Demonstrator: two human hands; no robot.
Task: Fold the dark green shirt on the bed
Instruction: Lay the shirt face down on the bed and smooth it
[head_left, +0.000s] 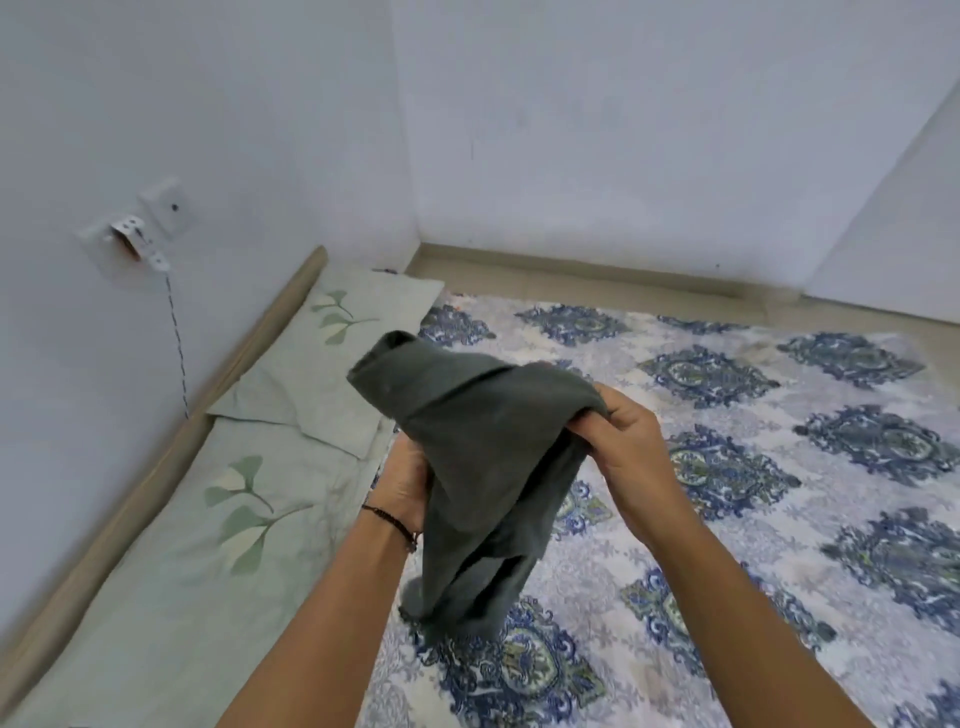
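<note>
The dark green shirt (483, 467) hangs bunched above the bed (727, 467), its lower end brushing the patterned cover, as I pinch its upper edge in my right hand (623, 441) and clasp its side with my left hand (405, 483), beside a leaf-print pillow (332, 353).

A single wide-angle view looks from the person's head, forward and down. Both forearms enter from the bottom edge, and the hands sit near the lens at the frame's centre. The bed (727, 467) fills the lower half. Two walls meeting in a corner (410, 156) fill the upper half, their lines bowed by the lens.
</note>
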